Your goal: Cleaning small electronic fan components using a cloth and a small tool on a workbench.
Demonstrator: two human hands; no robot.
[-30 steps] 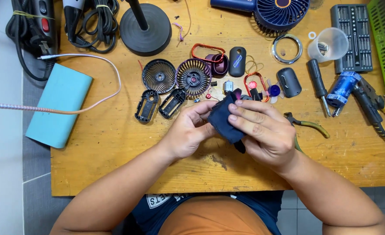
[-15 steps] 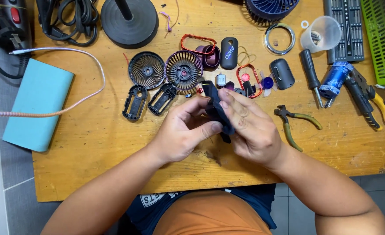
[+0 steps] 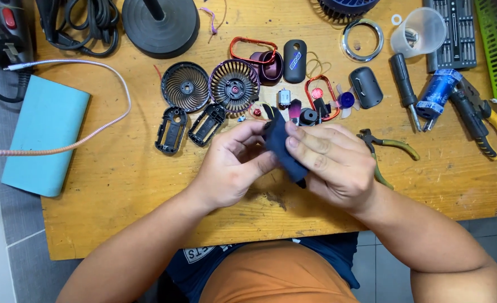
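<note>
While both hands meet over the middle of the wooden bench (image 3: 119,185), near its front edge, they grip one dark navy casing (image 3: 281,147) between them, lifted just clear of the wood; the left hand (image 3: 231,165) pinches its left side with thumb and curled fingers, and the right hand (image 3: 332,163) wraps its right side, fingers laid across the top; a light blue flat box (image 3: 46,137) lies at the left edge with a braided cable (image 3: 91,132) looping over it; a black round stand base (image 3: 159,25) sits at the back edge, left of centre; beyond the hands, toward the back, lie two round fan grilles (image 3: 185,87) side by side, the right one purple-tinged, and two empty black shells (image 3: 171,130) just in front of them; a clear plastic cup (image 3: 418,31) stands near the back right corner beside a tray of driver bits (image 3: 456,33); green-handled pliers (image 3: 391,148) lie just right of the right hand; yellow-handled pliers (image 3: 492,126) lie near the right edge; a black oval cover (image 3: 365,87) rests further back; a small silver motor (image 3: 284,98) sits behind the casing.
</note>
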